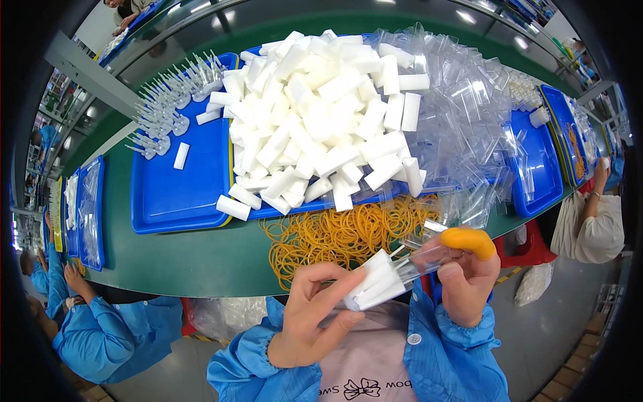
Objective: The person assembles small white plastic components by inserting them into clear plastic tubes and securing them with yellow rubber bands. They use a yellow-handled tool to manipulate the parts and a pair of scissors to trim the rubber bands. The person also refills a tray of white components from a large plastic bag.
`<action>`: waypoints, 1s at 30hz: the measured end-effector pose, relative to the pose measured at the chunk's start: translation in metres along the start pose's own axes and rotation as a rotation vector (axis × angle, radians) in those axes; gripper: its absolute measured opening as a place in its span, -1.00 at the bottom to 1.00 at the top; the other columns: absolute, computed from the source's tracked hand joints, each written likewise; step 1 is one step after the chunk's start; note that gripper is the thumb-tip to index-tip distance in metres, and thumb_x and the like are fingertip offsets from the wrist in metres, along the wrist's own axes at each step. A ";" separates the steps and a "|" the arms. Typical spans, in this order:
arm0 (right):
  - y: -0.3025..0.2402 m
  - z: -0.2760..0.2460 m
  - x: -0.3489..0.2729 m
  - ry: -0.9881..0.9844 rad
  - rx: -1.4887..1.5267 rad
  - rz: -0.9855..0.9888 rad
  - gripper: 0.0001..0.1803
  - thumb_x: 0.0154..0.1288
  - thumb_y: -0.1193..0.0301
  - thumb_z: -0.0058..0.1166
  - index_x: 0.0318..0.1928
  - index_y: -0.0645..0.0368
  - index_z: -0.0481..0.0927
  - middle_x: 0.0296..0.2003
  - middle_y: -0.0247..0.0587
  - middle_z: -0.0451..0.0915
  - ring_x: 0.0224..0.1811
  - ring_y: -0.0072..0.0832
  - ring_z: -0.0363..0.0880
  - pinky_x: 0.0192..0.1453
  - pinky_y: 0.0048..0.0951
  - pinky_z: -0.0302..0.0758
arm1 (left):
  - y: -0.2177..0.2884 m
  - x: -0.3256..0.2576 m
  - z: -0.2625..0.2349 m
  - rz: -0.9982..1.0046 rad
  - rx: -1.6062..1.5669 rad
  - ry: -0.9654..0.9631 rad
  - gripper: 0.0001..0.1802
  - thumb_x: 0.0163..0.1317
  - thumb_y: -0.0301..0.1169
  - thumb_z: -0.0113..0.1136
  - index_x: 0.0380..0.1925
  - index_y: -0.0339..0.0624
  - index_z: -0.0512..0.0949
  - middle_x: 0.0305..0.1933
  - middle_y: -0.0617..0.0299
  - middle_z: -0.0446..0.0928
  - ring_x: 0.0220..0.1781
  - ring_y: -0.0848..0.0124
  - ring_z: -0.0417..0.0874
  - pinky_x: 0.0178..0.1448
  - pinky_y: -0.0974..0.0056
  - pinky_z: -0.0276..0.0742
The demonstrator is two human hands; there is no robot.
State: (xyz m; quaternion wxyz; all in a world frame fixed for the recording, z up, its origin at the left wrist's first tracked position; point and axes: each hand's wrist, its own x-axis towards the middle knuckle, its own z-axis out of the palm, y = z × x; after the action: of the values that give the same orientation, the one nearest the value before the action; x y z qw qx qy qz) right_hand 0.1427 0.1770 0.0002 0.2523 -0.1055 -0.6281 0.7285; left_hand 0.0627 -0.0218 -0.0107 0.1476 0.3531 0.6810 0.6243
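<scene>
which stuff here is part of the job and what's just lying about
Part of the job, it seems:
- white pieces in the left hand
- clear sleeve in the right hand
- white block pile
- clear sleeve pile
- possibly rubber bands

Probably just lying about:
- floor bag
- red plastic object

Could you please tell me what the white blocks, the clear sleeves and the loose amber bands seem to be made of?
White blocks: probably foam, matte; their faces scatter light softly, without sharp glints.
Clear sleeves: most likely thin, glossy plastic; they are see-through with sharp reflections.
Amber bands: probably rubber, fairly smooth; they lie as thin, bent, tangled loops.
</scene>
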 end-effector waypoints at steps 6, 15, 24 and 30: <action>-0.003 0.003 0.000 -0.016 -0.036 -0.032 -0.66 0.06 0.62 0.00 -0.08 0.37 0.45 -0.24 0.04 0.55 -0.24 -0.29 0.62 -0.13 -0.35 0.58 | -0.002 0.003 -0.003 0.040 0.050 -0.100 -0.57 0.16 -0.44 0.21 0.04 -0.36 0.47 -0.01 0.03 0.25 -0.07 0.27 0.41 -0.03 0.29 0.42; -0.003 0.000 0.000 -0.085 -0.045 -0.009 -0.68 0.01 0.67 0.15 -0.14 0.37 0.53 -0.19 -0.04 0.55 -0.12 -0.29 0.57 0.01 -0.33 0.48 | -0.015 0.004 0.002 -0.085 -0.097 0.185 -0.52 -0.03 -0.49 0.38 -0.04 -0.34 0.54 -0.03 0.00 0.43 -0.05 0.28 0.52 -0.01 0.30 0.49; 0.006 -0.001 0.008 -0.095 -0.232 -0.056 -0.71 -0.06 0.59 0.22 -0.23 0.24 0.58 -0.23 -0.17 0.58 0.02 -0.26 0.43 0.16 -0.23 0.29 | -0.029 -0.001 -0.002 -0.129 -0.518 0.168 -0.51 -0.04 -0.57 0.39 -0.04 -0.37 0.51 0.09 0.03 0.34 0.07 0.32 0.48 0.18 0.25 0.44; 0.006 -0.006 0.005 -0.196 -0.348 -0.164 -0.74 -0.13 0.50 0.30 -0.32 0.18 0.62 -0.29 -0.29 0.61 0.06 -0.22 0.43 0.25 -0.04 0.18 | -0.018 0.002 -0.005 -0.225 -0.646 0.145 -0.49 -0.07 -0.59 0.42 -0.05 -0.39 0.48 0.03 0.06 0.36 0.08 0.33 0.46 0.22 0.24 0.40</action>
State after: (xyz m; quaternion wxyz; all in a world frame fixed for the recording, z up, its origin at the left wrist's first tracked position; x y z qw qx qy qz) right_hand 0.1400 0.1840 -0.0056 0.2265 -0.0246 -0.7726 0.5927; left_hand 0.0528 -0.0231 -0.0266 0.2709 0.1655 0.4916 0.8109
